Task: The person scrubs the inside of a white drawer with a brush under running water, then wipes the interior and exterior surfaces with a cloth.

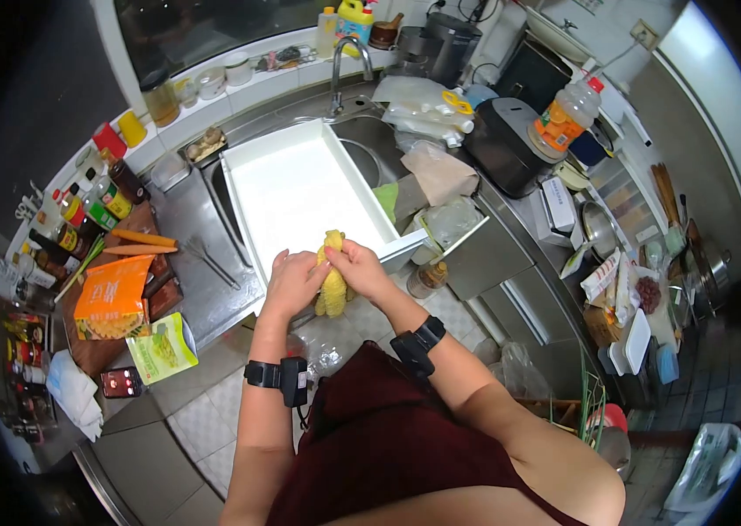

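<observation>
A bunched yellow cloth [333, 289] hangs between my two hands, just in front of the near edge of a white drawer-like tray [300, 193]. My left hand [295, 279] grips the cloth from the left side, fingers closed. From the right, my right hand [360, 270] has its fingers closed round the cloth's upper part. The tray lies across the steel sink [357, 145], below the faucet [336, 79]. Black bands with small devices are on both wrists.
Left of the tray, the counter holds a whisk [209, 261], carrots [144, 238], an orange packet [113, 296], a green packet [163, 349] and bottles. To the right are a green cloth [386, 200], an open drawer [462, 238], a black appliance [509, 145] and a jar [427, 279].
</observation>
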A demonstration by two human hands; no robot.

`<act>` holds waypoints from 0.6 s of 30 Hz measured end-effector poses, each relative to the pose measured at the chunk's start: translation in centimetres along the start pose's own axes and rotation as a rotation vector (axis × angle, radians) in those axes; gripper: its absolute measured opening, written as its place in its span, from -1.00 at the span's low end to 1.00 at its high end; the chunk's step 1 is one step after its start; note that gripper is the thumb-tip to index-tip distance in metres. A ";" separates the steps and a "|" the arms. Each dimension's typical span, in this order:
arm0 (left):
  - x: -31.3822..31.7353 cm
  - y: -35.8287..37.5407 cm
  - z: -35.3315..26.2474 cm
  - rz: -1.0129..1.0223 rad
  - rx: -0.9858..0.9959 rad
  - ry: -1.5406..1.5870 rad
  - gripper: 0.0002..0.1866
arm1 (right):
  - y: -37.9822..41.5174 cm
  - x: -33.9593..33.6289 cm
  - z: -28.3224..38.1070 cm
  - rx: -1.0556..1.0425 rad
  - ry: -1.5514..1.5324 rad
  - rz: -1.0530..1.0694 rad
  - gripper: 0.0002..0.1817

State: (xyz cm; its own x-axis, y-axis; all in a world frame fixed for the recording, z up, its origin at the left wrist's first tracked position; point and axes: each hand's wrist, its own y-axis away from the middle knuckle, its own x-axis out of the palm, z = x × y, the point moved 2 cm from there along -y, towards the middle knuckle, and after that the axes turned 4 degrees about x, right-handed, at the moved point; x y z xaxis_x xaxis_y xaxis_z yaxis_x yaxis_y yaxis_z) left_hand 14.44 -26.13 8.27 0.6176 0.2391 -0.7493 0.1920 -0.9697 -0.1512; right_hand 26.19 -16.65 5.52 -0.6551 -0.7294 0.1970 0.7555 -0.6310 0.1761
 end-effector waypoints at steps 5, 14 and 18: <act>0.0 0.0 -0.3 -0.014 0.004 -0.022 -0.60 | 0.2 -0.4 -0.3 -0.004 0.027 -0.028 -0.76; 0.7 -0.1 0.3 -0.076 0.055 -0.008 -0.59 | 1.4 0.0 2.1 0.086 0.169 -0.112 -0.74; 0.9 -0.1 0.6 -0.056 0.038 -0.014 -0.65 | 1.4 -0.2 1.9 0.079 0.177 -0.134 -0.73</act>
State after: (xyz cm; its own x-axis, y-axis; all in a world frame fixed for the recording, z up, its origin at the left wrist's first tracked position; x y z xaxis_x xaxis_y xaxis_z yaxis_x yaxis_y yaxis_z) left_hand 14.54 -25.87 7.18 0.5958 0.2930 -0.7478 0.1971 -0.9559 -0.2176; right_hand 27.33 -16.85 7.59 -0.7333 -0.6798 -0.0043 0.6546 -0.7078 0.2655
